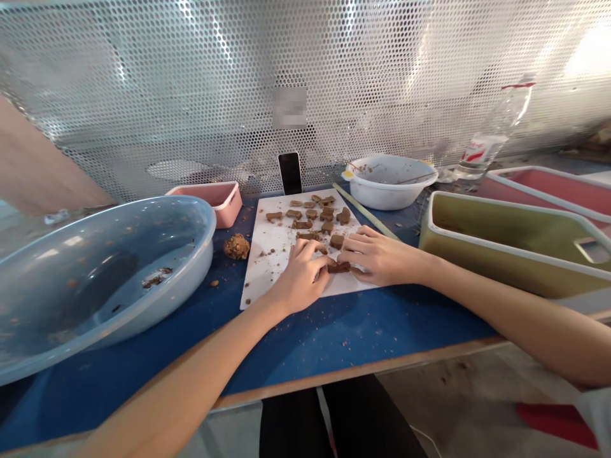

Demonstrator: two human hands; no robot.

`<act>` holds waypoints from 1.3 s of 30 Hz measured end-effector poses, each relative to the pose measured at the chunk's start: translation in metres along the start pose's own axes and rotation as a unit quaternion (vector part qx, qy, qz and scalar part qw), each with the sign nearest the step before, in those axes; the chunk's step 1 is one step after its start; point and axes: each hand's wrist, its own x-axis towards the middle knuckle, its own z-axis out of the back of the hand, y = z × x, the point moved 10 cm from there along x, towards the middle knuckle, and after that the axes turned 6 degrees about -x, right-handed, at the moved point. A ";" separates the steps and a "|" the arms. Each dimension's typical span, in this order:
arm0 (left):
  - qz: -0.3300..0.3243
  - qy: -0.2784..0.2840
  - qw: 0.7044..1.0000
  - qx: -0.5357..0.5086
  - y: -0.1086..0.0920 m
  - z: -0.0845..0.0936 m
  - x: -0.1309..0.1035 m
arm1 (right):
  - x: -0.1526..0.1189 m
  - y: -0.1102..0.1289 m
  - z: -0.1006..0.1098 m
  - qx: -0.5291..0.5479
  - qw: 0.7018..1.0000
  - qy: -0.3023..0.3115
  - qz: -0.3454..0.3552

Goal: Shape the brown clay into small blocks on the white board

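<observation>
A small brown clay-like piece lies low on the white board, between my two hands. My left hand has its fingers bent and pressed together at the piece's left end; its fingertips are partly hidden. On the other side, my right hand closes its thumb and fingers at the right end. Just above stands a blocky brown piece, close to my right fingertips. Several more shaped brown pieces lie in rough rows farther up, with crumbs around them. A lumpy brown ball rests left of the board.
A big blue basin fills the left side, with a pink container behind it. A phone leans at the back. To the right are a stick, a white basin, a green bin and a plastic bottle.
</observation>
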 end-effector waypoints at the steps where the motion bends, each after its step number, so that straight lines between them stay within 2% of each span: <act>1: 0.000 0.000 1.000 0.000 0.000 0.000 0.000 | 0.000 0.000 0.001 0.005 1.000 0.001 0.000; 7: 0.001 0.001 1.000 -0.003 -0.001 0.000 0.001 | 0.000 -0.001 0.006 0.003 1.000 -0.010 -0.001; 16: 0.004 0.005 1.000 -0.001 0.000 -0.001 0.000 | -0.001 -0.001 -0.002 -0.002 1.000 0.002 -0.002; 25: -0.001 0.000 1.000 0.008 -0.001 0.001 0.000 | 0.000 -0.001 -0.001 -0.010 1.000 -0.001 -0.002; 33: 0.003 -0.002 1.000 0.014 0.003 -0.001 -0.001 | 0.000 -0.007 0.013 0.029 0.999 -0.011 -0.016; 39: 0.004 0.003 1.000 0.007 0.002 -0.001 -0.001 | -0.004 -0.005 0.006 0.046 0.999 0.014 0.002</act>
